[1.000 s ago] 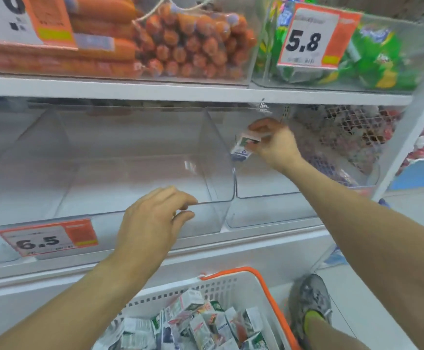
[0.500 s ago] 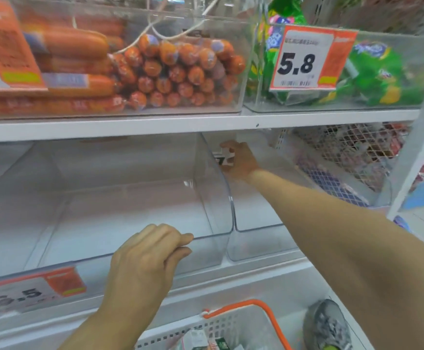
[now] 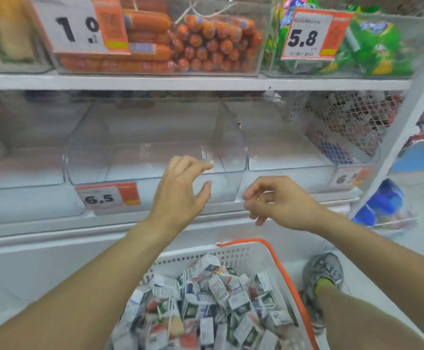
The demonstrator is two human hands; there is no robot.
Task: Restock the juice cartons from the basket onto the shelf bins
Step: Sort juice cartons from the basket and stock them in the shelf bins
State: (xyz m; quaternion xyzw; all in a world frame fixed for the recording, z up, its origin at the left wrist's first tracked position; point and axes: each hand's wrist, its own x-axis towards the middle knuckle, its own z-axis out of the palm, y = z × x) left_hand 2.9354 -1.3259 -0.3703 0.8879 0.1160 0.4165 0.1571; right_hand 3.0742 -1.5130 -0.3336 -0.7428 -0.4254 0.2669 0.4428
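now the right hand (image 3: 279, 203) has come back from the clear bin (image 3: 281, 157) empty, fingers loosely curled; left hand (image 3: 180, 190) hovers spread, so the basket (image 3: 279, 258) cartons (image 3: 205, 304) come next.

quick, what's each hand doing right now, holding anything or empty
Left hand: open, fingers relaxed, holding nothing, in front of the clear plastic shelf bin.
Right hand: open, fingers loosely curled, holding nothing.

The lower shelf (image 3: 155, 223) carries clear plastic bins (image 3: 155, 157) side by side, with 6.5 price tags (image 3: 107, 197) on their fronts. On the floor (image 3: 407, 248) below stands a white basket (image 3: 276, 253) heaped with juice cartons (image 3: 213, 299).
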